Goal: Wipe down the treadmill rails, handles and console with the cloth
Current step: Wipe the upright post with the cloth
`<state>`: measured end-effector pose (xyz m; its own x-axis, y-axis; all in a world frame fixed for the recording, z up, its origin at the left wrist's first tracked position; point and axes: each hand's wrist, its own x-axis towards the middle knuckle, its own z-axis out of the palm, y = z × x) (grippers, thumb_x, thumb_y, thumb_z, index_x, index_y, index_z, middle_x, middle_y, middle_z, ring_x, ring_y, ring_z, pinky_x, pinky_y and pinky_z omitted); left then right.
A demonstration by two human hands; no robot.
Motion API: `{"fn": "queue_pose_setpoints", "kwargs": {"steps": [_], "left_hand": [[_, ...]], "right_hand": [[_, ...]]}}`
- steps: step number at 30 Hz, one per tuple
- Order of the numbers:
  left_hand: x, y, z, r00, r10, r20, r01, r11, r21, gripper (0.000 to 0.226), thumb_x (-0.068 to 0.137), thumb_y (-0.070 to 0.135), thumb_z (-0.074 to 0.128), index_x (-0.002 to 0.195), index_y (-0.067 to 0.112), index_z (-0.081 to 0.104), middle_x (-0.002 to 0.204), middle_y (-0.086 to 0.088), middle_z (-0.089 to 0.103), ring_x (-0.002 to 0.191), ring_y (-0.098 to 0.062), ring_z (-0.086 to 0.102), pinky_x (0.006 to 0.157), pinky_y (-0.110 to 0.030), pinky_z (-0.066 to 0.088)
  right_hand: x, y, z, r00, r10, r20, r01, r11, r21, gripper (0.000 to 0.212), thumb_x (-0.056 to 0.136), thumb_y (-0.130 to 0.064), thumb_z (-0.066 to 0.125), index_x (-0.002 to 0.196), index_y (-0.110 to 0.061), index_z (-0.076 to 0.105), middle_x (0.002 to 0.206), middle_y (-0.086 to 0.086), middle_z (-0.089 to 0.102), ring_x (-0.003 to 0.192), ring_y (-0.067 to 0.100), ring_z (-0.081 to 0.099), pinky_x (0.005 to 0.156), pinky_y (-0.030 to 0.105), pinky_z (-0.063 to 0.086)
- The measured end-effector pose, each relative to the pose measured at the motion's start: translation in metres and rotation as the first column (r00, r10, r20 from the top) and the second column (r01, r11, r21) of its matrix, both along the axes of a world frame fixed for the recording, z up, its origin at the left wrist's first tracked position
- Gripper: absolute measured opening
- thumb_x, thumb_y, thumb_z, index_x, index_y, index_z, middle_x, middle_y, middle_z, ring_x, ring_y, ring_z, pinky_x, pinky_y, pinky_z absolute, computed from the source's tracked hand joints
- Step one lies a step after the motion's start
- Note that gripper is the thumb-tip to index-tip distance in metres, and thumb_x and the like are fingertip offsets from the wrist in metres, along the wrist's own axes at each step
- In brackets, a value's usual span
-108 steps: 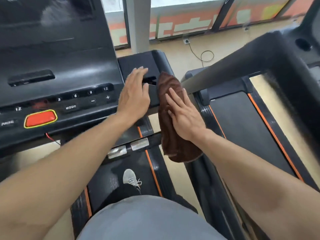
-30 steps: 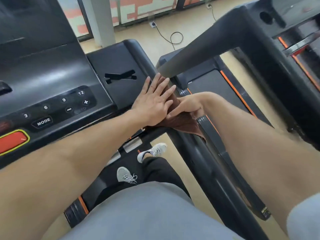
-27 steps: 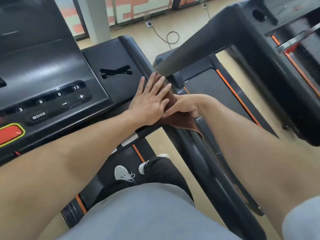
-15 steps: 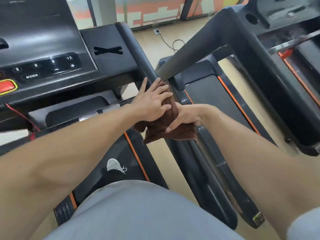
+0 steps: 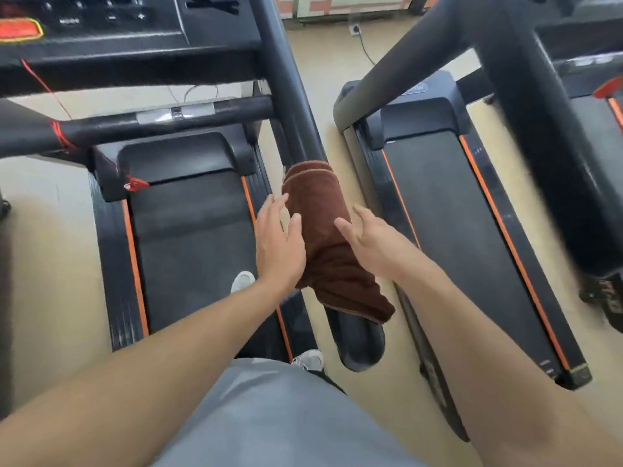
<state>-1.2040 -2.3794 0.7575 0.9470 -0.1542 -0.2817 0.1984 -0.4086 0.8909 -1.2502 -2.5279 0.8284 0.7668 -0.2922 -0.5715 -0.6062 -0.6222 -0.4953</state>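
1. Two bare hands flank a brown cloth (image 5: 323, 237) draped over the right side rail (image 5: 296, 106) of a black treadmill.
2. The left hand (image 5: 278, 241) lies on the cloth's left side with fingers spread and extended; it is open, pressing flat rather than gripping.
3. The right hand (image 5: 367, 237) sits at the cloth's right edge, fingers loosely splayed and open; whether the palm touches the fabric cannot be told.
4. The cloth wraps over the rail's top, its lower end hanging just above the rail's rounded tip (image 5: 360, 345).
5. The console (image 5: 101, 18) with an orange-red button (image 5: 20, 28) sits at upper left, well apart from the hands.
6. A crossbar handle (image 5: 161, 119) spans below the console, above the belt (image 5: 192, 244).
7. A second treadmill (image 5: 448, 203) stands just beside on the right.
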Motion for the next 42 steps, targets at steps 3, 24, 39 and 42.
{"fn": "queue_pose_setpoints", "kwargs": {"steps": [3,24,39,42], "left_hand": [[-0.001,-0.015,0.011,0.957,-0.093,-0.275,0.076,0.994,-0.074,0.053,0.109,0.041,0.037,0.16,0.04,0.023,0.164,0.007,0.031,0.15,-0.017,0.03,0.123,-0.037,0.023],[0.144,-0.06,-0.025,0.933,0.077,-0.352,-0.211,0.909,-0.359,0.073,0.101,0.061,0.043,0.162,0.036,0.011,0.167,0.011,0.024,0.149,-0.01,0.03,0.115,-0.023,0.024],[0.04,-0.057,-0.026,0.971,0.043,-0.236,-0.133,0.915,-0.381,0.071,0.103,0.057,0.042,0.161,0.042,0.005,0.169,0.015,0.011,0.155,-0.006,0.014,0.128,-0.038,0.01],[-0.006,-0.053,-0.023,0.972,0.067,-0.226,-0.148,0.921,-0.361,0.07,0.102,0.057,0.045,0.16,0.047,0.006,0.168,0.017,0.015,0.153,-0.006,0.02,0.127,-0.039,0.015]], "right_hand": [[0.019,0.009,-0.035,0.974,-0.113,0.195,0.075,0.978,0.193,0.064,0.105,-0.052,0.04,0.161,-0.023,0.026,0.157,0.001,0.045,0.143,0.018,0.044,0.117,0.03,0.032],[0.193,-0.016,-0.055,0.926,-0.192,0.326,0.091,0.949,0.302,0.056,0.113,-0.034,0.035,0.165,-0.027,0.015,0.166,-0.008,0.028,0.14,-0.006,0.029,0.106,-0.003,0.022],[0.061,-0.006,-0.06,0.878,-0.457,0.143,0.347,0.812,0.47,0.06,0.103,-0.061,0.047,0.151,-0.026,0.051,0.15,-0.009,0.055,0.137,0.008,0.051,0.12,0.035,0.036],[0.014,-0.001,-0.056,0.88,-0.466,0.091,0.367,0.789,0.493,0.06,0.103,-0.059,0.046,0.151,-0.022,0.051,0.148,-0.006,0.056,0.134,0.012,0.054,0.119,0.035,0.038]]}}
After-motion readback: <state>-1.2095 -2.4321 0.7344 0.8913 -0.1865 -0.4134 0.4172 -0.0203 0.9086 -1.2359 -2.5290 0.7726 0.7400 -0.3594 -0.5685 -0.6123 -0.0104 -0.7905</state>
